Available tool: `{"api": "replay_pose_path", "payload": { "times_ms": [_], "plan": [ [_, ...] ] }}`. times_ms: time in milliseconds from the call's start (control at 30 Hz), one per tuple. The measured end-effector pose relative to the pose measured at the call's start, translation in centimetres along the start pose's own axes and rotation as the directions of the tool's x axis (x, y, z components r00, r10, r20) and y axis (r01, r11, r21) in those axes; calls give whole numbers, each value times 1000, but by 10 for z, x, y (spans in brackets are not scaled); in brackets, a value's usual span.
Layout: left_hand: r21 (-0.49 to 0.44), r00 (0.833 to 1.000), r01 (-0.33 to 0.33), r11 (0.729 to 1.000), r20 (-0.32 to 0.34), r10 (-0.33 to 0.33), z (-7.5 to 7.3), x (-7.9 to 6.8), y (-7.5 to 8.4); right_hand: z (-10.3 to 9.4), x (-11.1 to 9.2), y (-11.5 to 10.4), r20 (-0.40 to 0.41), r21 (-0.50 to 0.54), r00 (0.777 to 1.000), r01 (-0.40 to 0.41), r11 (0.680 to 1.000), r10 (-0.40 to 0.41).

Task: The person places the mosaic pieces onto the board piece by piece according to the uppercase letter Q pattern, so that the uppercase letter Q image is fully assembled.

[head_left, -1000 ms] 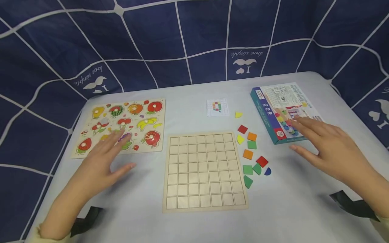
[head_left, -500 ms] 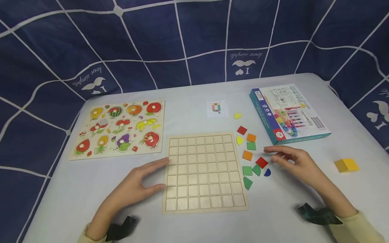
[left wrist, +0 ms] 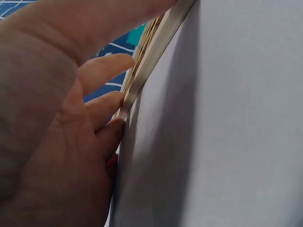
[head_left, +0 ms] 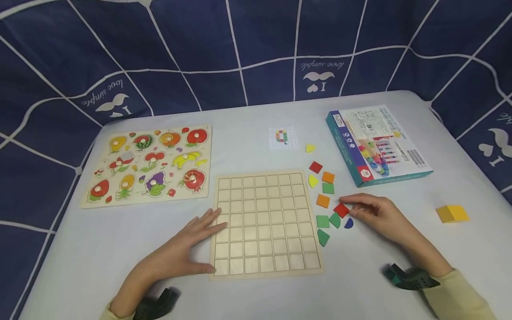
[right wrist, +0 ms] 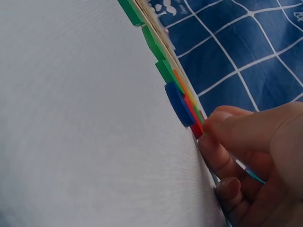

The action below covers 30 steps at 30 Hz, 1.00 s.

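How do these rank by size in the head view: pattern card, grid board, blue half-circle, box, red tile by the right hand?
1. Grid board
2. Box
3. Pattern card
4. Red tile
5. Blue half-circle

No close calls.

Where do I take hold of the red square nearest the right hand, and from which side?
Probably pinch the red square by its upper-left and lower-right edges as the head view shows it, coming from the right. It lies flat, turned like a diamond, with one corner toward the right hand, and a green piece crowds its lower-left edge.
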<state>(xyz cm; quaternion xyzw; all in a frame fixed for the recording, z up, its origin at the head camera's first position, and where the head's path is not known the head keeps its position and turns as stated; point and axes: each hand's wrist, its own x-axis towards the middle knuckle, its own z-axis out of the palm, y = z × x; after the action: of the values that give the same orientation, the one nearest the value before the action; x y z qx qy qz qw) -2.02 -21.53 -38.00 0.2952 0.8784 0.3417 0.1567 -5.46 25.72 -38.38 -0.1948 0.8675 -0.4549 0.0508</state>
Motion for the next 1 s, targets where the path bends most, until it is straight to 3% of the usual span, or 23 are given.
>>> {"api": "replay_pose_path", "payload": {
  "times_ms": [200, 400, 1000],
  "plan": [
    [-28, 1000, -12, 1000, 29, 13, -4, 3, 0, -1, 4, 1, -22, -80, 1000, -7, 997, 6],
    [5, 997, -57, 998, 45, 56, -4, 2, 0, -1, 4, 1, -36, -134, 999, -17, 991, 12],
    [55, 997, -66, 996, 45, 64, 4, -5, -1, 6, -1, 3, 8, -154, 998, 57, 986, -56]
  ]
}}
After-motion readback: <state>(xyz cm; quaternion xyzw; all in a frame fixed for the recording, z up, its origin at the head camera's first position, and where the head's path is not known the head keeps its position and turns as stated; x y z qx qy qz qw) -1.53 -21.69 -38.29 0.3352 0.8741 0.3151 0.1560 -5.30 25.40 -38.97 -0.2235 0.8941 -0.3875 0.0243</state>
